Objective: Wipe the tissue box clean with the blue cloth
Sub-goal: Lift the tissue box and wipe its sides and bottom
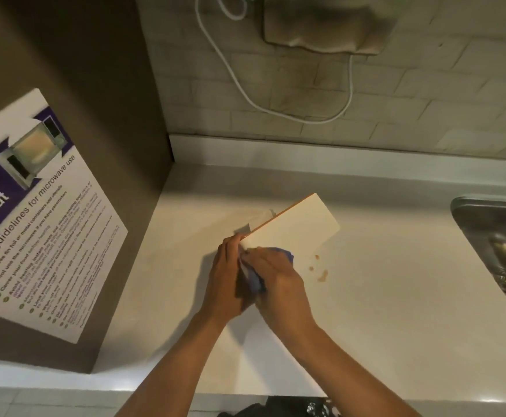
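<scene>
A: On the counter, mid-frame: tissue box tipped on edge, pale broad face up, orange edge along its far-left side. Open counter to the right and near; brown panel with a microwave poster walls off the left. Brown spots just right of the hands.

B: Containers?

A: Steel sink at the right edge, contents blurred. A tissue sticks out on the box's far-left side.

B: Hands?

A: Left hand curled round the box's near-left corner, gripping it. Right hand palm down, fingers bent over the bunched blue cloth, pressing it against the box's near end.
</scene>
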Motion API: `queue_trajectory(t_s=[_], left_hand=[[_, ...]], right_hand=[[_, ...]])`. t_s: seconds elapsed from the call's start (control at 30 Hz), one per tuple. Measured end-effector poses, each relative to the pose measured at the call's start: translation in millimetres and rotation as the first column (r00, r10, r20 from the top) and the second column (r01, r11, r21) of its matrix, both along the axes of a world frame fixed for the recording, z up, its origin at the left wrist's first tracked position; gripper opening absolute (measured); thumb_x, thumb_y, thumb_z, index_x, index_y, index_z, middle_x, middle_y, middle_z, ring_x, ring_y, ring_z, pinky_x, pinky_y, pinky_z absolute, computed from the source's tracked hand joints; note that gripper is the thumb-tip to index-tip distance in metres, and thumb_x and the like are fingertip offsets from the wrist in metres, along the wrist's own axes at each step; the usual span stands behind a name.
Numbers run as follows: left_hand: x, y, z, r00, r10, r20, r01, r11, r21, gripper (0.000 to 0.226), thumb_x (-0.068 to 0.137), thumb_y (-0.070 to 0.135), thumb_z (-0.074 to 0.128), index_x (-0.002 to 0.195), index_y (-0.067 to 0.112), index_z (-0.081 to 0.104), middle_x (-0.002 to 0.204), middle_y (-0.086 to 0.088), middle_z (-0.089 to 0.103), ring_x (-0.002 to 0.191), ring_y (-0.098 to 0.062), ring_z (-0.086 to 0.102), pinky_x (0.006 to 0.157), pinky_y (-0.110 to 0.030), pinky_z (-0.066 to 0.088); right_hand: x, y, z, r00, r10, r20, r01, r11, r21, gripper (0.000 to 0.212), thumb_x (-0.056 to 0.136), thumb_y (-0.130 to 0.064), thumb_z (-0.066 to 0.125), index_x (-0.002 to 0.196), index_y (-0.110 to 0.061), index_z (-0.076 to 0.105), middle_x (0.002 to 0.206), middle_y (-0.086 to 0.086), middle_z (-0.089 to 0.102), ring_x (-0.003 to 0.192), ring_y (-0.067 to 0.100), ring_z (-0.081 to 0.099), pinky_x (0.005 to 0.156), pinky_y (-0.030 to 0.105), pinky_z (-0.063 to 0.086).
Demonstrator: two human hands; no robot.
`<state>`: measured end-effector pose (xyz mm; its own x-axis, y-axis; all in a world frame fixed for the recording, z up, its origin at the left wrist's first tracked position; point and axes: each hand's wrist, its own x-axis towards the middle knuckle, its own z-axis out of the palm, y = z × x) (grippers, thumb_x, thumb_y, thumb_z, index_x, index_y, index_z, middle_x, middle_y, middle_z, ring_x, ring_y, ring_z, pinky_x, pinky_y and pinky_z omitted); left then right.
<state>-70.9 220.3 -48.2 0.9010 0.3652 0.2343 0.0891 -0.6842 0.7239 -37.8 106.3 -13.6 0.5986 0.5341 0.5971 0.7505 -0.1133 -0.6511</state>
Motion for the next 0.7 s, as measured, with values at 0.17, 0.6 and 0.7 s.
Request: queue_trajectory(t_s=[0.17, 0.6, 0.7], left_hand=[[6.0, -8.9, 1.6, 0.994, 0.1, -0.043, -0.101, 0.994, -0.032, 0.114, 0.046, 0.058, 0.09, 0.139, 0.022, 0.037, 0.133, 0.005, 0.051, 0.117, -0.015, 0.053, 0.094, -0.028, 0.051], [32.4, -16.2, 66.2, 0.994, -0.05, 0.094, 0.016, 0.944, 0.33, 0.11, 0.049, 0.052, 0.09, 0.138, 0.027, 0.031, 0.138, 0.004, 0.046, 0.121, -0.017, 0.042, 0.099, -0.03, 0.038], [37.6, -18.3, 80.9, 0.991, -0.121, 0.052, 0.085, 0.893, 0.443, 0.11, 0.049, 0.058, 0.086, 0.14, 0.029, 0.029, 0.139, 0.007, 0.044, 0.121, -0.016, 0.041, 0.1, -0.031, 0.037]], right_hand=[[60.1, -23.2, 25.2, 0.936, -0.349, 0.052, 0.35, 0.902, -0.252, 0.033, 0.069, 0.016, 0.067, 0.089, -0.009, 0.072, 0.088, 0.004, 0.07, 0.084, 0.015, 0.06, 0.084, -0.001, 0.029], [42.8, -55.8, 47.3, 0.831, -0.376, -0.41, 0.448, 0.889, 0.092, 0.053, 0.084, 0.013, 0.05, 0.113, -0.026, 0.071, 0.112, -0.013, 0.069, 0.098, 0.017, 0.066, 0.085, 0.035, 0.055], [55.9, -70.9, 47.3, 0.775, -0.386, -0.501, 0.475, 0.878, 0.058, 0.055, 0.085, 0.012, 0.05, 0.114, -0.031, 0.067, 0.104, -0.009, 0.071, 0.079, 0.023, 0.067, 0.069, 0.033, 0.058]])
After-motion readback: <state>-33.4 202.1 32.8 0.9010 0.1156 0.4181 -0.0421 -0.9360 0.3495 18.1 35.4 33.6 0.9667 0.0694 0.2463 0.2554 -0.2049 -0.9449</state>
